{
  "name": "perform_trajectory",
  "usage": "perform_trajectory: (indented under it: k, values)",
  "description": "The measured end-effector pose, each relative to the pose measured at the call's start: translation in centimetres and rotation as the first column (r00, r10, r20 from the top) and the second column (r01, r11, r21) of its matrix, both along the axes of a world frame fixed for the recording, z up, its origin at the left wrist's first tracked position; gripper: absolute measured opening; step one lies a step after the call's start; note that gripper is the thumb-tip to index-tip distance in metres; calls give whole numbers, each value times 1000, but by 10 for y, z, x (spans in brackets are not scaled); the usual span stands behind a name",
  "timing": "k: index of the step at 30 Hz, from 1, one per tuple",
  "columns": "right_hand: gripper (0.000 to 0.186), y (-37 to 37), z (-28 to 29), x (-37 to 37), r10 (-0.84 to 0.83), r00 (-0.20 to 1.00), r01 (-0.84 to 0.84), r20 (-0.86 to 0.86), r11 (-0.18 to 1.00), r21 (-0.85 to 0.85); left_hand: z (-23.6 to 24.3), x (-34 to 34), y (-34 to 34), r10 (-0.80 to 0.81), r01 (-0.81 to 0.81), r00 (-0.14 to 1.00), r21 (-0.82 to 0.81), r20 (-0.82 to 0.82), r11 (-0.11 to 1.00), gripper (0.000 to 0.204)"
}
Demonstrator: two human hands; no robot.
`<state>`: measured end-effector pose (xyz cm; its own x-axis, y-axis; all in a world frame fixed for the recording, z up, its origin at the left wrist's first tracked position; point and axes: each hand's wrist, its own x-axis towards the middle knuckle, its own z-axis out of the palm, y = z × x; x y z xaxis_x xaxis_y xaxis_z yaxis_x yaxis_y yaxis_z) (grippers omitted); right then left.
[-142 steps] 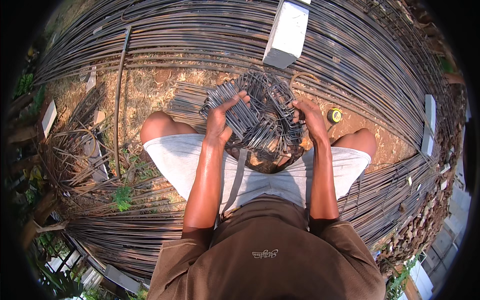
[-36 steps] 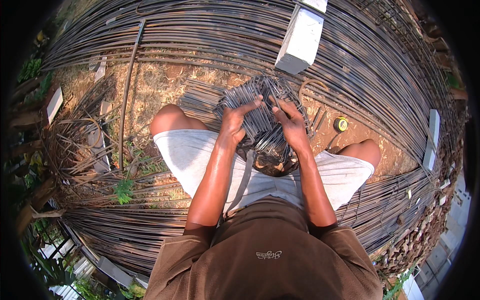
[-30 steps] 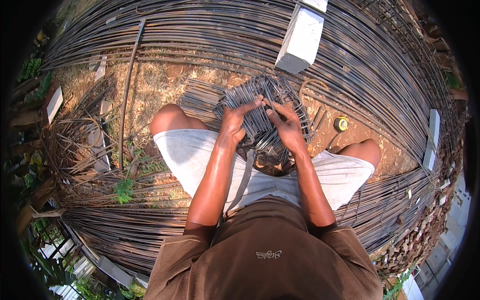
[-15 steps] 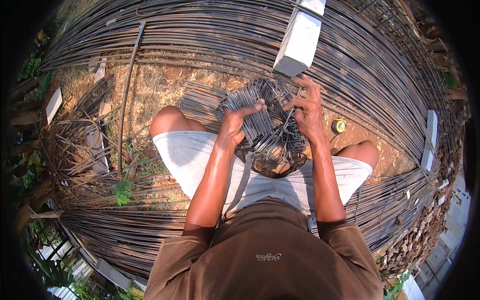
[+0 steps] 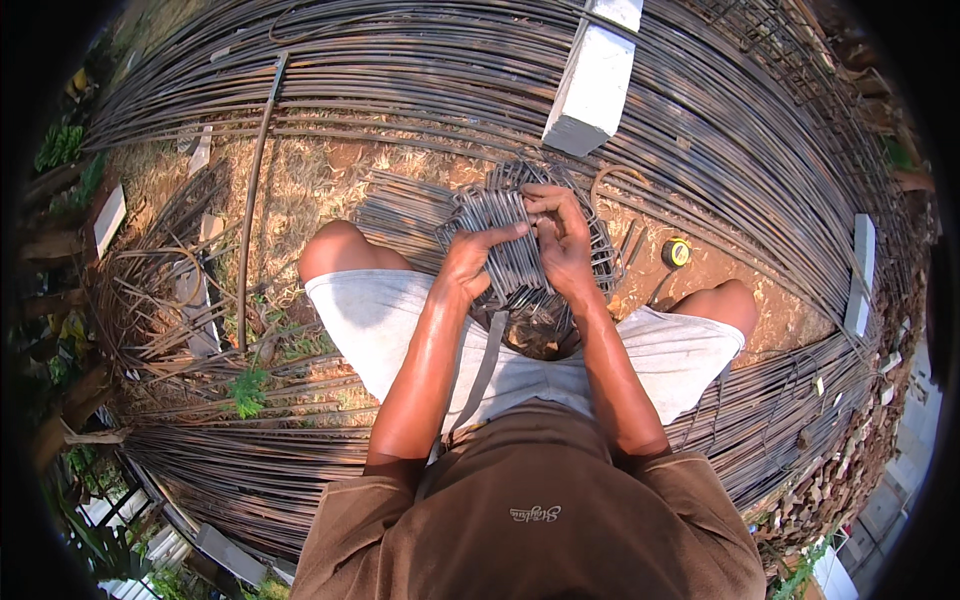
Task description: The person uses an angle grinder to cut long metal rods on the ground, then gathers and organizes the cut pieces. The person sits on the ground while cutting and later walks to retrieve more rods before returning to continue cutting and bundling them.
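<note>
A packed row of bent steel stirrups (image 5: 512,262) sits in front of my lap, between my knees. My left hand (image 5: 466,264) is closed around its left side, with the thumb stretched across the top. At the row's right edge, my right hand (image 5: 564,245) has its fingers curled and pressed against the stirrups; its fingertips partly hide what they grip. More loose stirrups (image 5: 604,258) lie heaped behind and to the right of my right hand. Short cut steel rods (image 5: 398,215) lie side by side just left of the row.
Long rebar (image 5: 420,70) spreads across the far side, under a white concrete block (image 5: 592,88). A yellow tape measure (image 5: 677,252) rests on the soil near my right knee. A long rusty bar (image 5: 256,190) lies at the left, beside tangled rod offcuts (image 5: 160,290).
My right hand has moved left from the loose stirrups to the right edge of the row. The left hand stays in place on the row.
</note>
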<state>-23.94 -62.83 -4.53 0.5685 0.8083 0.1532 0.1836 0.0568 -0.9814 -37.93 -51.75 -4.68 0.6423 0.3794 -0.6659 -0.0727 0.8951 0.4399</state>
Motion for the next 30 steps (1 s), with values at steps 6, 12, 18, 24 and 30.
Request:
perform_trajectory:
  k: [6, 12, 18, 24, 30]
  values:
    - [20, -6, 24, -2, -136, 990, 127, -41, 978, -165, -3, -2, 0, 52, -52, 999, -19, 2, 998, 33]
    - [27, -47, 11, -7, 365, 880, -154, 303, 824, -545, -7, -1, 1, 30, -30, 998, 8, 64, 1000, 31]
    - [53, -64, 30, 22, 304, 951, -250, 53, 858, -448, 1, 10, -15, 10, 7, 991, -122, 136, 993, 48]
    - [60, -74, 35, 55, 473, 878, -404, 79, 819, -407, 5, 25, -34, 1, -3, 999, 46, 46, 999, 53]
    - [37, -95, 38, 63, 20, 988, -21, 156, 1000, 10, 50, 65, -28, -45, 42, 999, 114, 22, 993, 43]
